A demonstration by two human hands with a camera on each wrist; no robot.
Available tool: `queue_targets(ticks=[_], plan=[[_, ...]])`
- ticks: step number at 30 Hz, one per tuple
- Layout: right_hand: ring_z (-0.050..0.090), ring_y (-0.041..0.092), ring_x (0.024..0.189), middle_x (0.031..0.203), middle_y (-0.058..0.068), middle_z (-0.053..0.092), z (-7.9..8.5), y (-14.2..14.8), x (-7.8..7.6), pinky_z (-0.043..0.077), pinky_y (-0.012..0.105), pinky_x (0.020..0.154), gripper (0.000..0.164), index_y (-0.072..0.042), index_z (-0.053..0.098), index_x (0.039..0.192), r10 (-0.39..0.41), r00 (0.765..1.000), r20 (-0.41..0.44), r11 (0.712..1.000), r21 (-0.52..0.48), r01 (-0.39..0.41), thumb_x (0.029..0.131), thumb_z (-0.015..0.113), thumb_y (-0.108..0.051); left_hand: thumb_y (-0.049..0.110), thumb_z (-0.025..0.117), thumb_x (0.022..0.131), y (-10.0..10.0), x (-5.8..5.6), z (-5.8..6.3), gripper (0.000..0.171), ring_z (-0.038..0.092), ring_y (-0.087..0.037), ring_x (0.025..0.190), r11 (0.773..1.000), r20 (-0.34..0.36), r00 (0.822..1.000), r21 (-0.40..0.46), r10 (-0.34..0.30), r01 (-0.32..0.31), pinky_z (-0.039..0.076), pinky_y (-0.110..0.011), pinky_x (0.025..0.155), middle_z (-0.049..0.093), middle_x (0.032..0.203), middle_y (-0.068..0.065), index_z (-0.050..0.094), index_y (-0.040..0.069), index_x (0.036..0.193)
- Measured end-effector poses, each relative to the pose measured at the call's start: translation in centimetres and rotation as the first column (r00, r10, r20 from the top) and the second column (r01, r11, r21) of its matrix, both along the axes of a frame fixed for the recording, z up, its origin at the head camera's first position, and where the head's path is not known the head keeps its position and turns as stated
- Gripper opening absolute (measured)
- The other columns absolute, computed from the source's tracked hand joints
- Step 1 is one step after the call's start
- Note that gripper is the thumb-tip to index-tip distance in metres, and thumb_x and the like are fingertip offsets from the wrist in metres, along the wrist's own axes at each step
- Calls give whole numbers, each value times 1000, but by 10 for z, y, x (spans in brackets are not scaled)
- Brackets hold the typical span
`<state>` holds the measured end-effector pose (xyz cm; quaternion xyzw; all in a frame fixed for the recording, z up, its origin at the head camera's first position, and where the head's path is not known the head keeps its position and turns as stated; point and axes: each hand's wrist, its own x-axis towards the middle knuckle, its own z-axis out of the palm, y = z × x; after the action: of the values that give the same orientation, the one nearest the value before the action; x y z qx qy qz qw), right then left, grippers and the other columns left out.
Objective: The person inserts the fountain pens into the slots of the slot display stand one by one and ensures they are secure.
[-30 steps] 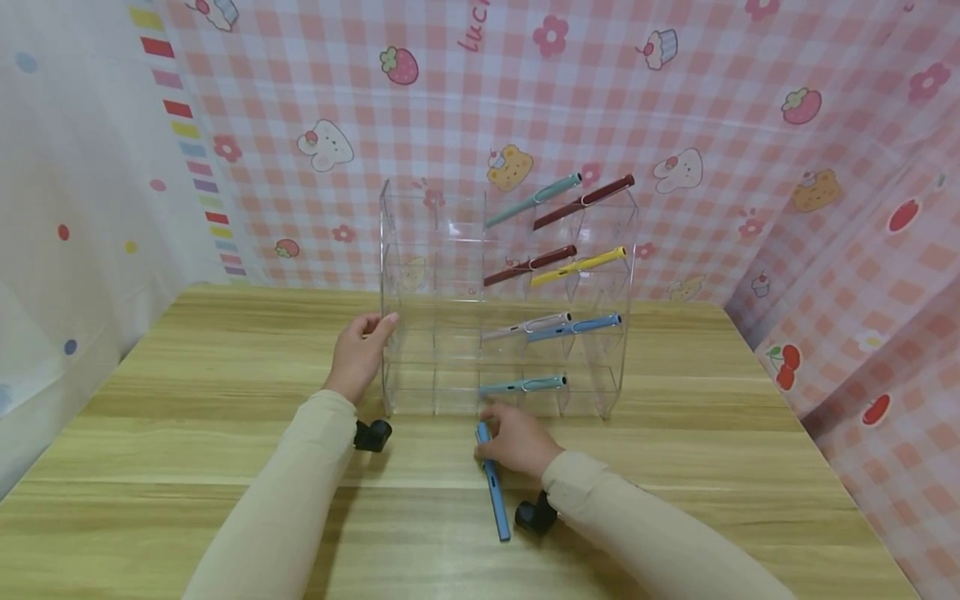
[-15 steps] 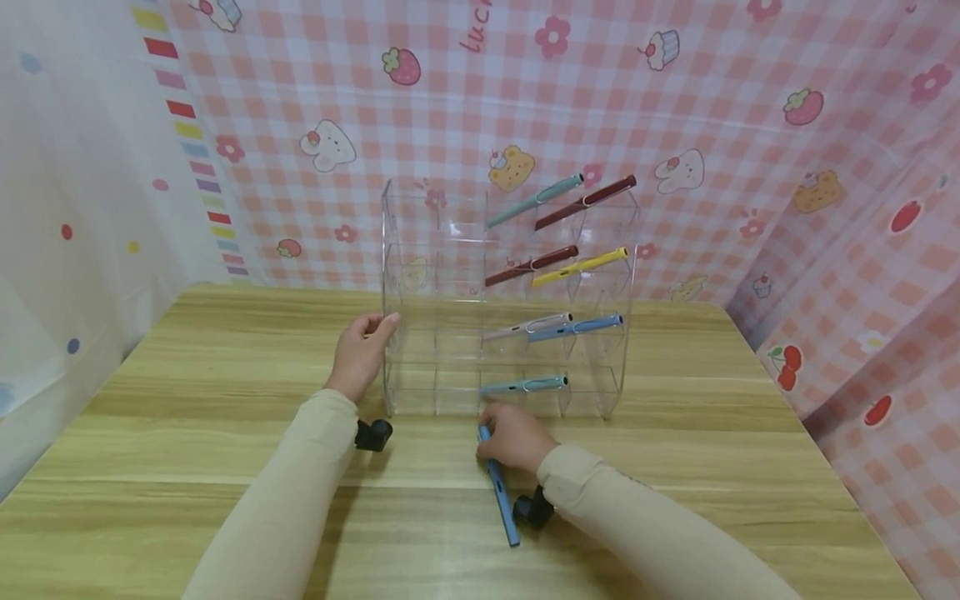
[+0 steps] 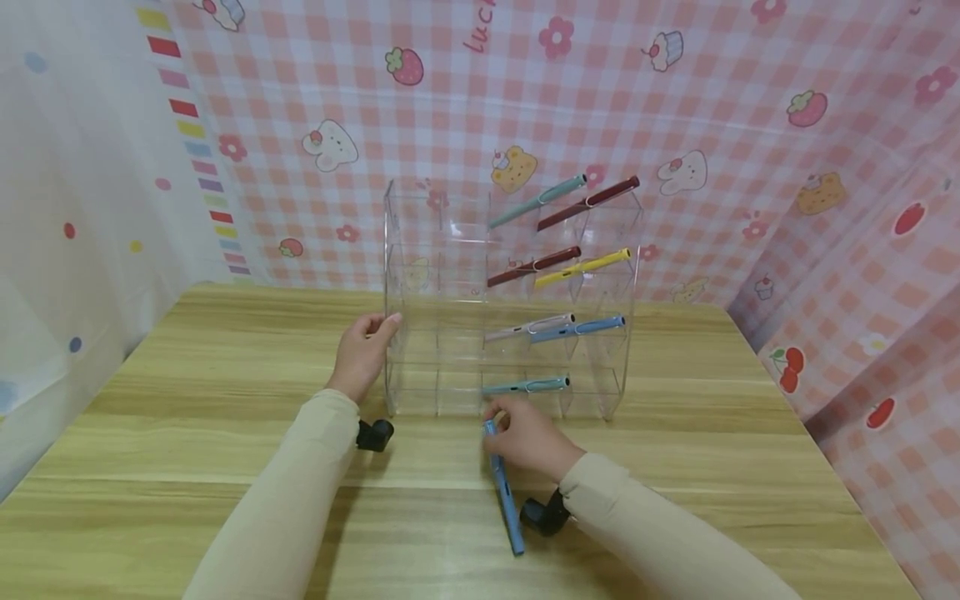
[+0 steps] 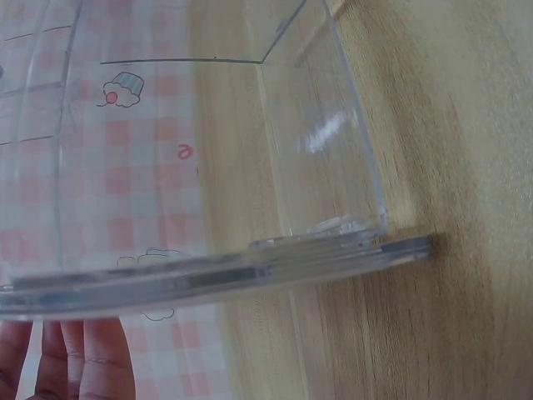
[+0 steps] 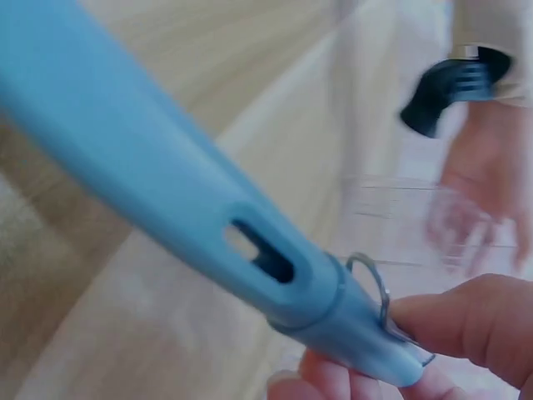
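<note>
Upright on the table stands a clear acrylic pen rack [image 3: 459,392], with several pens in its right half. My left hand [image 3: 362,354] holds the rack's left side panel, thumb at the front edge; in the left wrist view, its fingers [image 4: 104,358] show beside the panel, and the thumb is out of sight. Before the rack, my right hand [image 3: 531,439] pinches a blue pen [image 3: 508,508] by its capped end, near the clip. The pen's other end slants toward me. Close up in the right wrist view, thumb and fingers grip the cap [image 5: 366,337].
Right above my right hand, a teal pen [image 3: 525,386] lies in the bottom row. Higher rows hold a blue pen [image 3: 577,328], a yellow pen [image 3: 583,267] and dark red pens. A pink checked cloth [image 3: 300,83] hangs behind the wooden table [image 3: 225,400].
My right hand has shifted slightly right with the blue pen, whose near end has swung a little right and toward me. The left hand keeps its place on the rack.
</note>
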<state>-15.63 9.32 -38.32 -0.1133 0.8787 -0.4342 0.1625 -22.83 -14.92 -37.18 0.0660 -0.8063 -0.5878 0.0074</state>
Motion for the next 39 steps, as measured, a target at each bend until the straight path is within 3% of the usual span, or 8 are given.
queue_targets(ticks=[9,15,22,27,33,39], plan=[[52,19,75,91,9,54,18,30,19,49,33,61,26,-2,57,113,-150,989,-9,976,-158,147,88,63,-4,47,49,98,1,0,0,59,48,-29,113,1000,3,1000,11,-6,6,42,-41,95,48,129,-17,45,3,137],[56,17,78,97,11,56,29,52,22,56,39,67,31,1,54,117,-282,959,-39,938,-223,266,89,64,-5,48,48,98,2,0,1,58,49,-28,111,1000,2,1000,3,0,0,42,-40,93,49,126,-16,47,3,135],[59,12,79,100,13,56,36,75,20,56,32,68,32,3,50,120,-403,914,-52,867,-343,363,91,61,-2,47,48,98,2,1,0,59,49,-27,110,1000,-4,1000,-5,11,-11,42,-39,92,50,127,-16,47,2,136],[62,5,76,96,6,57,37,87,17,56,27,68,29,2,47,119,-497,866,-61,790,-444,422,92,58,1,46,48,99,2,1,0,56,48,-27,111,1000,-3,1000,-5,13,-13,42,-39,93,49,127,-16,47,2,135],[62,3,77,91,-1,55,39,96,15,56,24,66,28,2,46,116,-613,785,-87,696,-528,486,92,59,1,47,48,98,2,1,-1,58,48,-28,111,1000,-3,1000,-9,9,-10,42,-40,93,50,126,-16,47,3,135],[63,4,75,89,-1,56,40,104,13,56,23,63,23,-5,49,110,-703,703,-106,600,-619,506,91,60,3,46,49,98,2,0,-1,55,48,-27,110,1000,-11,1000,-1,25,-25,41,-39,93,51,123,-15,49,2,132]])
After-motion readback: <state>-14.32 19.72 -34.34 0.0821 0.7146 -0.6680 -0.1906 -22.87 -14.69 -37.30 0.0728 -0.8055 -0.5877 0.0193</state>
